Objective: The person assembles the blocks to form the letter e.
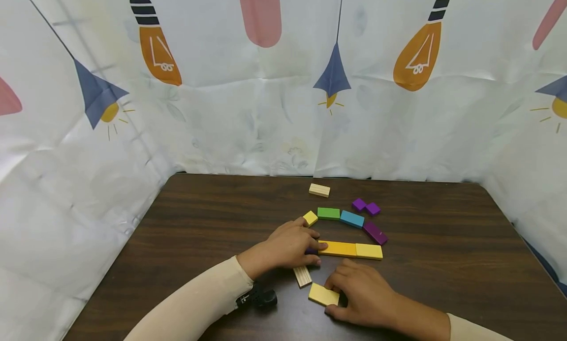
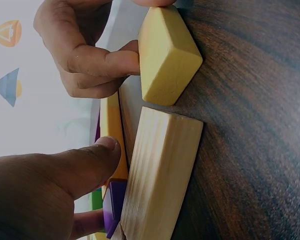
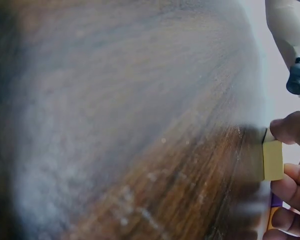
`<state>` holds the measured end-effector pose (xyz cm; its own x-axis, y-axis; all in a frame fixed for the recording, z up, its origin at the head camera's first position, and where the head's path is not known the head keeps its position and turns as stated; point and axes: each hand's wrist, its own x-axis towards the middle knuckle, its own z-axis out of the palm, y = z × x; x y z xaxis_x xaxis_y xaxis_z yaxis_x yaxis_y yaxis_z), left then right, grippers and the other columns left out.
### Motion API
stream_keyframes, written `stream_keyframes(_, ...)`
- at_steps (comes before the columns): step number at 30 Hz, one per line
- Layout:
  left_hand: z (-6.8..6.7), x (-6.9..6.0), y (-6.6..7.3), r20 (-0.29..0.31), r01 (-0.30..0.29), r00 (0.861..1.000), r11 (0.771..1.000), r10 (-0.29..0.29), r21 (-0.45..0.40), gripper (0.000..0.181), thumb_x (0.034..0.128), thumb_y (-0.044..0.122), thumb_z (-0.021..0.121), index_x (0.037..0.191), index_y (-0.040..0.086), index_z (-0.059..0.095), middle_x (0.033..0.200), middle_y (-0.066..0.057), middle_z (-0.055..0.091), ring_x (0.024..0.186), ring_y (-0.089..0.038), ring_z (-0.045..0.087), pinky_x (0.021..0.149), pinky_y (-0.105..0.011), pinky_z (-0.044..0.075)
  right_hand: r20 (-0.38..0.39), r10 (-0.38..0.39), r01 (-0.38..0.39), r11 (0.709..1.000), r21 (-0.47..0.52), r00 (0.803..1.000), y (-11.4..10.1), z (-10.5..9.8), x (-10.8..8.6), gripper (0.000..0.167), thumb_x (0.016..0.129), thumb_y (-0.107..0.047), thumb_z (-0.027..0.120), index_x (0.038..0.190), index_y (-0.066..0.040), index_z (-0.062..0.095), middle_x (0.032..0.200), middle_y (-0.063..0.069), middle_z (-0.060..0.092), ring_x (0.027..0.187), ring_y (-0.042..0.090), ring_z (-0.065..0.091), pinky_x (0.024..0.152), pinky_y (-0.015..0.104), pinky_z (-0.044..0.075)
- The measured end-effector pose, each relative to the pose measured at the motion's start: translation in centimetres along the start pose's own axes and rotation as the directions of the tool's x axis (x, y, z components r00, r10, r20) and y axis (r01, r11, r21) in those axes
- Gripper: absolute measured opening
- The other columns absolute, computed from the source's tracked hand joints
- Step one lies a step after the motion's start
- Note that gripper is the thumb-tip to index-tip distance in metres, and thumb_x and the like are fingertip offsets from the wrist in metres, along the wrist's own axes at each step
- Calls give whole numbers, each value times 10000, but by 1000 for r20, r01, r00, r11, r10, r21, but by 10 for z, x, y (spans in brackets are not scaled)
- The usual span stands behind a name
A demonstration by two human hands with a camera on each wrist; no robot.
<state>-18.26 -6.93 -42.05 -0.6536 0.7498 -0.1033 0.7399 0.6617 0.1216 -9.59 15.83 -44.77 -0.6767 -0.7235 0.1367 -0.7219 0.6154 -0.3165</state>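
Note:
My right hand [image 1: 365,292] pinches a flat yellow block [image 1: 323,295] between thumb and fingers, near the front of the table. One end of a plain wooden block [image 1: 303,277] lies close to the yellow block's corner; in the left wrist view, the wooden block [image 2: 162,172] shows more fully. My left hand [image 1: 288,245] reaches over a dark purple block [image 2: 113,206], a fingertip at the orange block [image 1: 338,249] and another beside a small yellow block [image 1: 311,218]. The left hand hides part of the purple block. A pale yellow block [image 1: 369,251] continues the orange one.
Green [image 1: 329,213], blue [image 1: 352,219] and purple [image 1: 375,232] blocks form an arc behind the orange row. Two small purple blocks [image 1: 365,206] and a wooden block [image 1: 319,190] lie farther back. The brown table [image 1: 443,232] ends at a printed curtain [image 1: 283,124].

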Motion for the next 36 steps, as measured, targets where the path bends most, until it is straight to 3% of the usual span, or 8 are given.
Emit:
stream_keyframes(18,-1,-1,1,5,7,1000,1000,-7,-5,439,948,548,673,1354,382,666,1400,72,619,977,-138,459,777,-289,443,-44,-6,6,1000,3,999,-2,4,0,307,854,-569,771,967,-295,692,838,-247,489,790,-26,421,645,198,399)
stream_keyframes(26,0,0,1,9,20,1000,1000,-20,-1,438,944,554,675,1352,398,664,1403,86,613,989,-137,457,777,-286,445,-13,47,-47,999,19,999,0,-3,0,415,854,-668,715,1002,-280,716,831,-241,503,800,-18,438,649,218,421)
stream_keyframes(30,0,1,1,12,26,1000,1000,-26,-3,435,941,551,682,1349,402,667,1404,89,613,1010,-142,463,795,-294,456,-51,85,-85,996,0,995,5,-12,4,437,846,-679,717,1013,-276,723,842,-216,530,818,-14,467,676,245,458)
stream_keyframes(36,1,1,1,14,22,1000,1000,-22,5,426,942,538,690,1343,394,676,1396,85,621,1033,-149,480,832,-307,465,-132,111,-116,993,-30,985,24,-30,16,410,840,-570,787,1045,-217,744,892,-139,608,839,31,517,632,254,470)
